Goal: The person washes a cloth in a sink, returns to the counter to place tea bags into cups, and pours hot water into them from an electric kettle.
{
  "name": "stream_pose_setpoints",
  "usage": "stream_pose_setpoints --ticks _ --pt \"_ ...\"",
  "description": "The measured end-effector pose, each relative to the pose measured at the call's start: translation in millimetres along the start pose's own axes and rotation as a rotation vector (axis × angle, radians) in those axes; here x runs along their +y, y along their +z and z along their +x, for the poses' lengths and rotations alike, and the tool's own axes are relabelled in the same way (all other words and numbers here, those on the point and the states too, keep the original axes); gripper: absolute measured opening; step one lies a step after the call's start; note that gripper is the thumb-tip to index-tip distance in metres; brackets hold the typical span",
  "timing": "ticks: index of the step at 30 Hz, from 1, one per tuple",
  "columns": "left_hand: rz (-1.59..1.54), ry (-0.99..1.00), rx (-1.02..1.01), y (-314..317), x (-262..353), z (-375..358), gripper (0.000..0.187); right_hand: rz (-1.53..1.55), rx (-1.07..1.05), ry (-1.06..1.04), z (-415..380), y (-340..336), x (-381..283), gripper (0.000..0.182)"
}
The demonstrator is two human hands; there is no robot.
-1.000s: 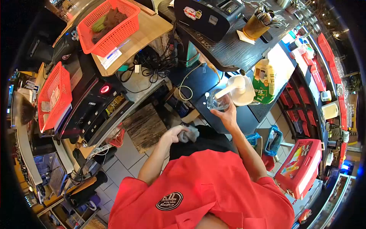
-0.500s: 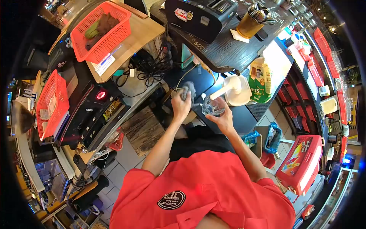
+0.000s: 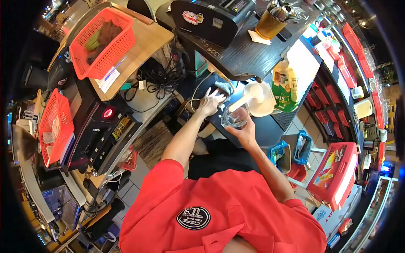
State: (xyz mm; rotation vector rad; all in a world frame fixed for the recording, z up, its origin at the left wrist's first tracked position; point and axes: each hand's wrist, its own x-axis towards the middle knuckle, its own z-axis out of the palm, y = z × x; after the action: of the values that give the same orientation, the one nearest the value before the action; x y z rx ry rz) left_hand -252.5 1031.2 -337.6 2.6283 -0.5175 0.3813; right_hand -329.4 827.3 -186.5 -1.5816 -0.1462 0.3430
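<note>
My left hand [image 3: 209, 103] reaches out over the dark counter, its fingers pressing a bunched grey cloth [image 3: 225, 87] against the surface. White spots lie on the counter near that hand. In my right hand [image 3: 244, 134] is a clear glass [image 3: 236, 119], held by its side and tilted, with its contents hard to make out. Just beyond the glass sits a white tub [image 3: 262, 105]. A pale, thick handle [image 3: 239, 102] runs from the tub towards the glass, partly overlapping it in view.
Right of the tub stands a green and yellow bag [image 3: 286, 89]. A raised dark wooden counter [image 3: 253, 61] holds a black printer [image 3: 213, 23] and a cutlery holder [image 3: 270, 25]. Cables [image 3: 162, 82] and a red basket [image 3: 101, 44] are at left; a red box [image 3: 333, 173] is at lower right.
My left hand has moved forward and slightly right with the grey cloth, from above the counter's near part to its surface. My right hand still holds the glass in nearly the same place.
</note>
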Motion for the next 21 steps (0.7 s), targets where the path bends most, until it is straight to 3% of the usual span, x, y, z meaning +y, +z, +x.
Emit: stream_pose_setpoints --ticks 4,10,15,19,21 --pt "-0.189 0.151 -0.131 7.3 -5.2 -2.5 0.044 -0.074 0.029 0.008 0.2 0.7 -1.6 0.081" --pt "-0.203 0.152 -0.200 -23.9 13.1 -9.3 0.045 -0.132 0.065 -0.033 6.5 3.6 0.0 0.082" --pt "-0.117 0.176 0.062 -8.2 26.5 -18.4 0.044 -0.110 0.090 -0.092 12.4 6.9 6.0 0.083" --pt "-0.425 -0.104 0.092 -22.2 48.6 -24.1 0.042 -0.045 0.038 -0.124 12.1 10.9 -1.0 0.083" --pt "-0.430 -0.110 0.088 -22.1 52.7 -28.6 0.040 -0.048 0.041 -0.138 11.7 12.7 -1.8 0.082"
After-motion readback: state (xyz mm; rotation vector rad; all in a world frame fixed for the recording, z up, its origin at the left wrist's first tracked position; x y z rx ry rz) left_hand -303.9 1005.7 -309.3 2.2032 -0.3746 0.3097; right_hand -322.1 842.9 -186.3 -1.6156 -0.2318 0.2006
